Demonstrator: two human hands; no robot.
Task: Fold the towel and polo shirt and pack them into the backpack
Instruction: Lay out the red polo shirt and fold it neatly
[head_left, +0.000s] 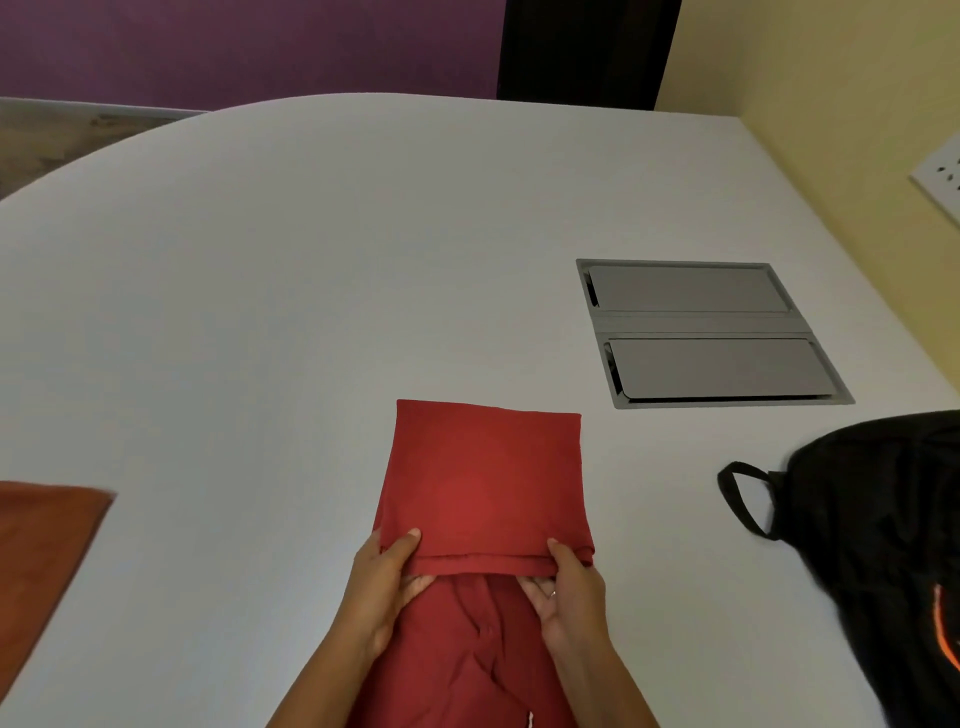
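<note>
Here both forearms reach forward from the bottom edge of the view, side by side, and meet the red polo shirt (483, 499) at the hem of its folded-over part. The left hand (384, 582) pinches the left end of that hem: the thumb lies on top of the cloth and the other fingers are tucked beneath it. The right hand (569, 592) does the same at the right end, thumb on top, fingers curled under (a ring shows on one of them). Between the two hands the hem runs as a nearly straight doubled edge.

Beyond the hands the folded part of the shirt lies flat on the white table (311, 260) as a neat rectangle, its far edge straight. Nearer than the hands, the rest of the shirt lies wrinkled, between the forearms, and runs out of the bottom of the view.

At the left edge lies an orange-brown towel (41, 551), flat and well apart from the shirt, only partly in view. To the right lies the black backpack (878, 545), with a carry loop toward the shirt and an orange mark near the right edge. Behind it, set into the tabletop, is a grey cable hatch (706, 332) with two closed flaps.
</note>
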